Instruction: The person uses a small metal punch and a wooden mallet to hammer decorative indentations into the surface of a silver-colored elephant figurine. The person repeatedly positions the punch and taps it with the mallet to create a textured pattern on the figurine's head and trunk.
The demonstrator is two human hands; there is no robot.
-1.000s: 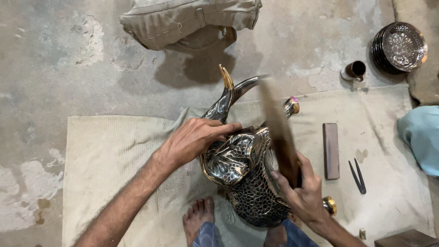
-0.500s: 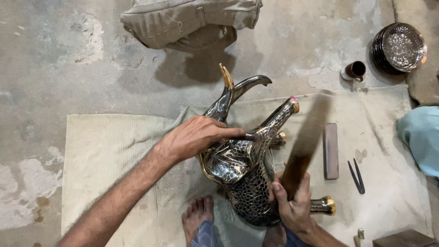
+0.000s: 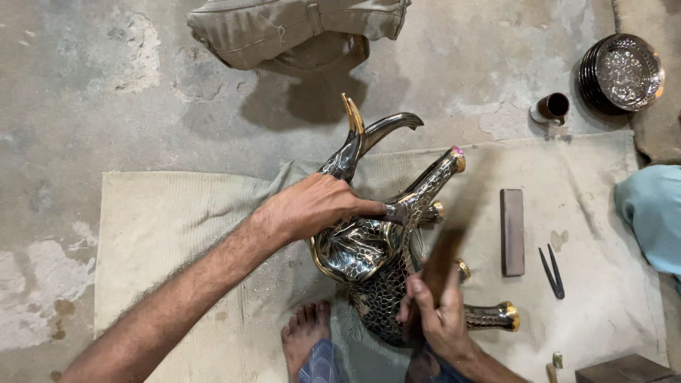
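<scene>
While the metal elephant figure (image 3: 376,248) lies on its side near the middle of the cloth mat (image 3: 163,220) on the floor, trunk and gold-tipped tusk pointing toward the mat's far edge, the left hand (image 3: 312,206) presses down on its head, fingers closed over the metal beside the ear. The right hand (image 3: 440,319) is clenched around a dark wooden stick (image 3: 443,262), blurred and raised over the patterned body. By the look of it, the step in hand is striking or tapping the figure's surface, and the next blow calls for a firm hold from the left hand so the piece does not roll, and for aim that spares the thin legs with their gold feet (image 3: 507,315). A bare foot (image 3: 305,337) rests on the mat just beside the figure's body. Toward the mat's right edge lie a dark rectangular block (image 3: 512,232) and, near it, small black tweezers (image 3: 552,272). Beyond the mat's far right corner stand a small brown cup (image 3: 551,108) and a stack of embossed metal plates (image 3: 624,71). Another person's trouser leg (image 3: 298,28) shows at the far side of the floor.
</scene>
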